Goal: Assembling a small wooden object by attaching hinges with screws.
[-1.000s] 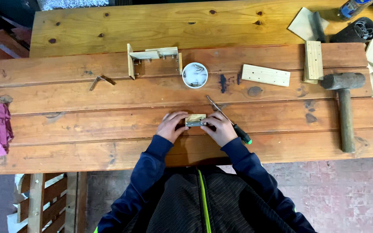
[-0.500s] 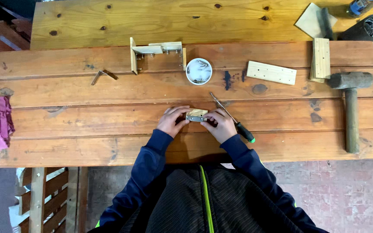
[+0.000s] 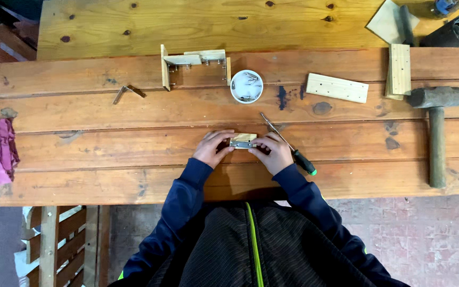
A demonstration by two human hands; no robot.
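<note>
Head view: left hand (image 3: 212, 149) and right hand (image 3: 273, 152) pinch a small wooden block (image 3: 244, 138) with a metal bracket (image 3: 239, 144) between their fingertips, near the workbench (image 3: 81, 175) front edge. Screwdriver (image 3: 289, 146) at 3 o'clock; white screw dish (image 3: 246, 86) at 12; mallet (image 3: 435, 127) far at 3.

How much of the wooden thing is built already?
Done: a small frame of wood pieces joined with metal brackets stands at the back of the bench. In hand: the left hand and right hand hold a small wood block with a bracket. Left: two loose strips and a dish of screws.
</note>
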